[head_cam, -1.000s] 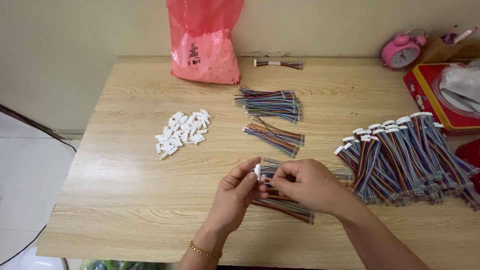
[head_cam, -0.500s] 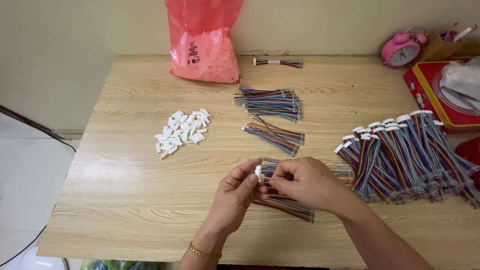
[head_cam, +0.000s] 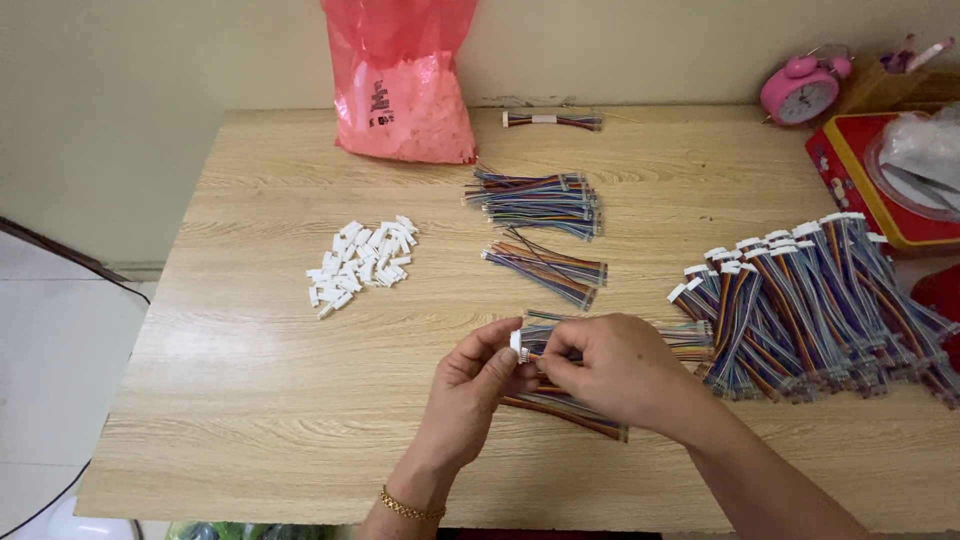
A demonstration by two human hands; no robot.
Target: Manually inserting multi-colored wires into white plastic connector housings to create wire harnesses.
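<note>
Moved since before: Almost nothing has moved. Both hands stay in the same spot near the front of the table, and the piles lie where they were.

Left hand: the left hand (head_cam: 478,385) is closed in a pinch. Its thumb and fingers grip a small white plug (head_cam: 516,342).

Right hand: the right hand (head_cam: 610,368) is closed too. Its fingertips pinch the striped wires (head_cam: 535,345) right next to the plug. The two hands touch each other.

Where the thing is: the plug and its wires are held just above the table (head_cam: 250,400), over a loose bunch of wires (head_cam: 565,408) lying under the hands.

How it looks: the plug is tiny, white and blocky. The wires are thin and come in many colours, side by side like a flat ribbon. How far they sit inside the plug is too small to see.

What could go wrong: the plug is small, so it could slip out of the pinch and fall among the wires below. A thin wire could bend if it is pushed in crooked.

Around: a heap of white plugs (head_cam: 360,262) lies to the left. A big row of finished wire sets (head_cam: 800,300) lies to the right. Two more wire bunches (head_cam: 540,200) and a pink bag (head_cam: 400,90) sit farther back.
</note>
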